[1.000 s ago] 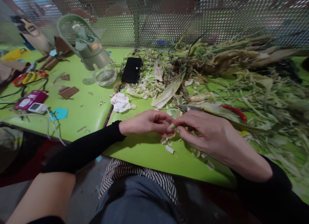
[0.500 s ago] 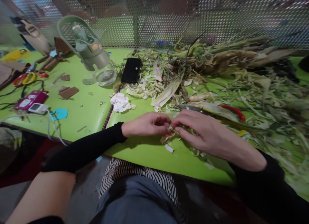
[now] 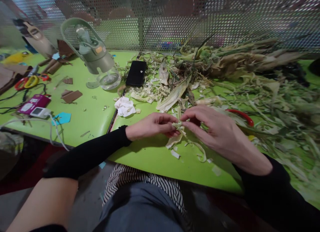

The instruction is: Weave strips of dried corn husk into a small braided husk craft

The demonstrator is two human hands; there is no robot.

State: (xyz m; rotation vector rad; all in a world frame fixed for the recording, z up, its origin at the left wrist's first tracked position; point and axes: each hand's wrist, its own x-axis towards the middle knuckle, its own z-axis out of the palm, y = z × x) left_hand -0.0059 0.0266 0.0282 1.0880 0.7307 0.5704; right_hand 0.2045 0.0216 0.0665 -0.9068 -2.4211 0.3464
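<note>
Between the fingertips of my two hands is a small, pale green piece of corn husk, with short ends sticking out. My left hand is closed in a pinch on its left side. My right hand pinches it from the right with thumb and forefinger, the other fingers curled behind. A curled green husk strip lies on the table below my right hand. Close by are small pale scraps. Behind my right hand, a red curved handle shows among the husks; the rest of that tool is mostly hidden.
A large heap of dried husks covers the back and right of the green table. A black phone, crumpled tissue and water bottle stand or lie ahead. Scissors and a cabled purple box are leftward.
My right hand has turned and drawn back slightly from the left, so the husk piece between them shows more. The curled strip below is now more exposed.
</note>
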